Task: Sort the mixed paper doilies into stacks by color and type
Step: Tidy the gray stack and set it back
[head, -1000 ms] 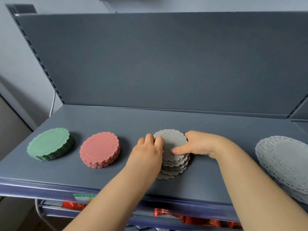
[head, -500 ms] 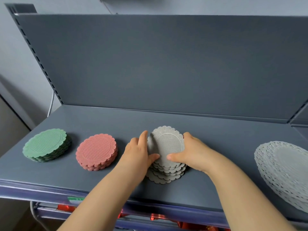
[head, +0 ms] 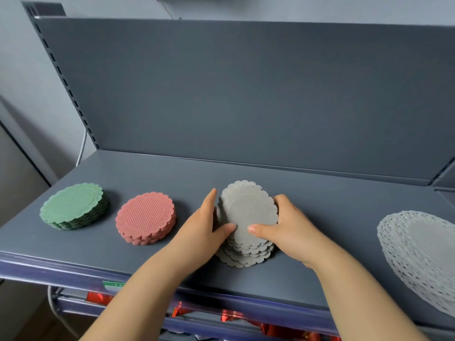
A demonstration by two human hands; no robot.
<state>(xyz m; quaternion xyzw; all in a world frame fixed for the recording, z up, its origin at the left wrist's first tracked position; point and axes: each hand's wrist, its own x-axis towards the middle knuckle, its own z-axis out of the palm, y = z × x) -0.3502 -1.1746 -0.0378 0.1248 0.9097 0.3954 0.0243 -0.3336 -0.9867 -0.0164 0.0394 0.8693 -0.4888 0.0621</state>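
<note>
Grey doily stack stands on the shelf, between the pink stack and the white lace pile. Left hand and right hand grip its sides, thumbs on top.

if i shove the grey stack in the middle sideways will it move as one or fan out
Likely fans out: the grey stack sits staggered low down, so sheets probably slide on each other. The top ones stand tilted between the left hand and right hand without drooping, so they seem fairly stiff.
</note>
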